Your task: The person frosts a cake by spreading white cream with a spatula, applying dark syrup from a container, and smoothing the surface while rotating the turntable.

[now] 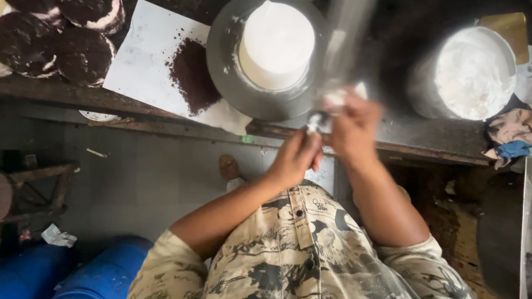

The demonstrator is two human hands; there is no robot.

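A white frosted cake stands on a round grey turntable at the table's front edge. Just in front of it my right hand grips the lower end of a clear piping bag that rises blurred past the cake. My left hand pinches the small metal nozzle at the bag's tip. Both hands are close together, over the table's edge.
A white paper sheet with a heap of dark crumbs lies left of the turntable. Dark crumb-coated cakes sit far left. A metal bowl of white cream stands right, with crumpled cloths beside it. Blue barrels stand on the floor.
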